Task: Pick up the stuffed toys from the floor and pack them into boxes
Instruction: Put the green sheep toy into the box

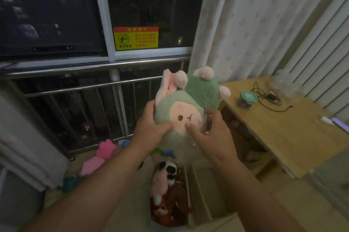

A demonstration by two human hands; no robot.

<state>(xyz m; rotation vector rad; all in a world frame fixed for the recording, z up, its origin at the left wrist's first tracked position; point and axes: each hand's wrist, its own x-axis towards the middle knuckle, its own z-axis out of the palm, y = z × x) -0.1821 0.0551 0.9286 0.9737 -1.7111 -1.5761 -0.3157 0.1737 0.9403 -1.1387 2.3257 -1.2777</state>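
Here, window [52, 10]: dark glass in a white frame, well beyond the box and above it.
Curtain [255, 23]: white with pink hearts, hanging beyond the box to its right.
Railing [94, 65]: metal bars beyond the box, under the window.
Bench [283, 137]: light wood, just right of the box.
Box [204, 192]: open cardboard on the floor, flaps out, holding a panda [171, 169], a pink plush [159, 182] and brown and orange plush toys.
Green plush toy [168, 103]: held in the air above the far end of the box, cream face toward the camera, pink ears and pompoms on top.
Left hand [151, 124]: grips the toy's left side; fingers [150, 105] curled round its edge, thumb pressed on the front.
Right hand [213, 133]: grips the toy's right side; fingers [211, 113] curled behind it, thumb on the face.
Pink plush toy [102, 156]: on the floor left of the box.
Sticker [136, 38]: yellow and orange, on the glass above the box.
Teal toy [69, 182]: on the floor far left of the box.
Blue toy [168, 153]: on the floor just beyond the box.
Container [248, 97]: green lid, on the bench, beyond and right of the box.
Cable [270, 97]: black, coiled just beside the container.
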